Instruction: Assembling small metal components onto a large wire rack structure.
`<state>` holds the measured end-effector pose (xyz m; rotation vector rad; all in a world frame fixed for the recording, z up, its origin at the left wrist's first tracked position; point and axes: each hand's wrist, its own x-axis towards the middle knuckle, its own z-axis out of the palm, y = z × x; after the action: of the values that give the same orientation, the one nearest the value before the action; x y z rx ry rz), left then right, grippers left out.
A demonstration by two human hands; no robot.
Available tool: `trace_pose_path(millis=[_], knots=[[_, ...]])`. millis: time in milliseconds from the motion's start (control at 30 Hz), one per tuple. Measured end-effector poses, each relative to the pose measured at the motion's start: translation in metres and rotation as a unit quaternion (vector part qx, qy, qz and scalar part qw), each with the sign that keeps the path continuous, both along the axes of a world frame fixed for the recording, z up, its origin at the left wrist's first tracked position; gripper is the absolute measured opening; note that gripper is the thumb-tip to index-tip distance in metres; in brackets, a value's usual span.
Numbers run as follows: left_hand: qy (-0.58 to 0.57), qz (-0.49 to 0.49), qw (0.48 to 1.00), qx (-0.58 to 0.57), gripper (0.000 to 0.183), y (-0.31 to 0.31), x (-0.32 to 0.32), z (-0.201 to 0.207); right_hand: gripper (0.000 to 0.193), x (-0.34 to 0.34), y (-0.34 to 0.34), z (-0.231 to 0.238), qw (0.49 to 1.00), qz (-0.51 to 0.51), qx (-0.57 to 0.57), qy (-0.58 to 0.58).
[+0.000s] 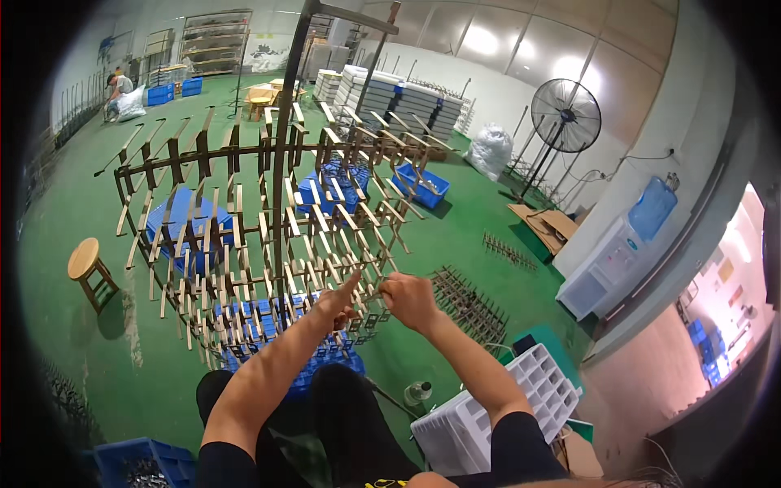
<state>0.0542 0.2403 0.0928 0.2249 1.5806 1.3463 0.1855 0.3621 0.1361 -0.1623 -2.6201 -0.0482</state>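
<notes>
Left hand [335, 307] and right hand [409, 301] meet at a metal rack [280, 183], apparently placed within easy reach.
Right fingers curled, left index extended; what either grips, if anything, is unclear.

A rack [282, 163] stands mid-frame, a stool [83, 258] to its left, a fan [566, 115] upper right, a water dispenser [604, 264] at right, a bin [172, 465] lower left.

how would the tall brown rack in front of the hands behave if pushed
The rack probably feels stiff, as its central post and crossbars look rigid. It is likely heavy, carrying many rows of flat strips; these jut outward, so they may snag.
</notes>
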Motion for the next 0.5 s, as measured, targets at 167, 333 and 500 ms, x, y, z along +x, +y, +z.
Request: trace_pose_path(millis=[167,333,500], knots=[[0.01,0.003,1.0,0.01,0.073,0.0009,-0.002,-0.0019,0.008,-0.002,-0.0008,-0.0015,1.0,-0.006,0.011,-0.028],[-0.002,0.009,1.0,0.02,0.075,0.0015,-0.0015,-0.005,0.008,-0.0037,-0.0025,0.002,1.0,0.009,-0.016,-0.013],[0.003,0.008,1.0,0.016,0.075,0.0005,-0.0023,-0.007,0.008,-0.0056,-0.0059,0.0041,0.999,0.021,-0.035,-0.003]])
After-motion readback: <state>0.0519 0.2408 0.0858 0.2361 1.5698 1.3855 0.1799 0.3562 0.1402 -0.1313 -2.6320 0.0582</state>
